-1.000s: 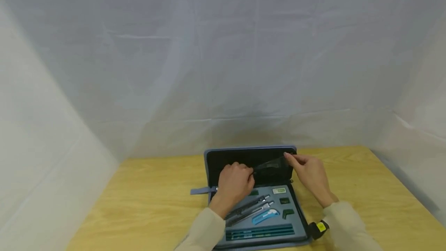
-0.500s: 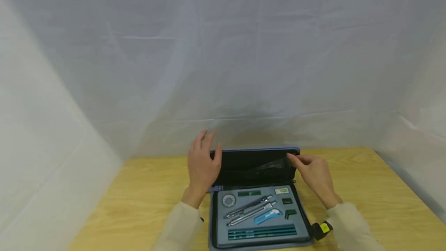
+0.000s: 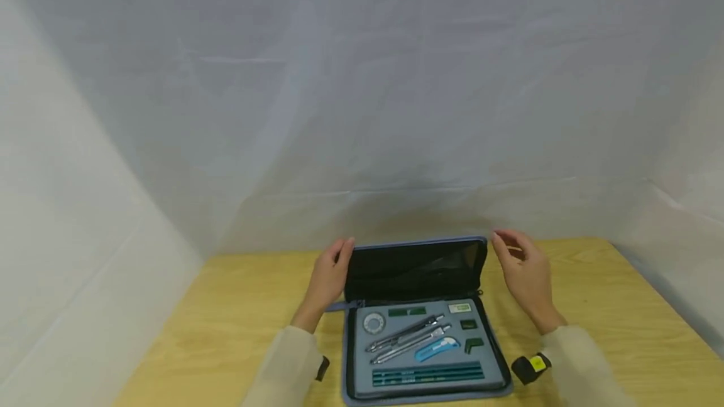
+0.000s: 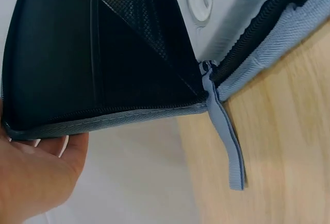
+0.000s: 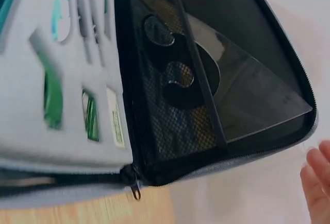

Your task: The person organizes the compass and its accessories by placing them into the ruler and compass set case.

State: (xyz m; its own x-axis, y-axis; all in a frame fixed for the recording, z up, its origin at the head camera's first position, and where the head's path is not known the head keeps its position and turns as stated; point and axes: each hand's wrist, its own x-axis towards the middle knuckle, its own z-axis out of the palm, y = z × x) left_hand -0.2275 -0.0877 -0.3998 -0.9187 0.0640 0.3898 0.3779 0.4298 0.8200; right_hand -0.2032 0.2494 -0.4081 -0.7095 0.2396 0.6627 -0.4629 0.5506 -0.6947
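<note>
A zippered drawing-set case [image 3: 347, 357] stands unfolded on the table, its black lid [image 3: 390, 278] raised at the back. My left hand [image 3: 328, 278] grips the lid's upper left corner; in the left wrist view its fingers [image 4: 75, 152] pass behind the edge. Just off the upper right corner, my right hand [image 3: 527, 272] holds nothing, its fingers loosely bent. A clear triangular plate [image 5: 247, 95] with a rounded cut-out sits in the lid's mesh pocket [image 5: 175, 131], part of it sticking out.
The case's grey insert carries green pencils [image 3: 428, 374], a blue cutter [image 3: 437, 349], silver drawing tools [image 3: 410, 344], a round white piece [image 3: 374, 323], an eraser [image 3: 459, 308] and small green pieces [image 3: 474, 345]. White sheeting [image 3: 396, 112] surrounds the wooden table [image 3: 254, 306].
My left hand left the pocket, swung out to the left and took hold of the lid's corner. The right hand let go of the clear plate and moved right, off the lid.
</note>
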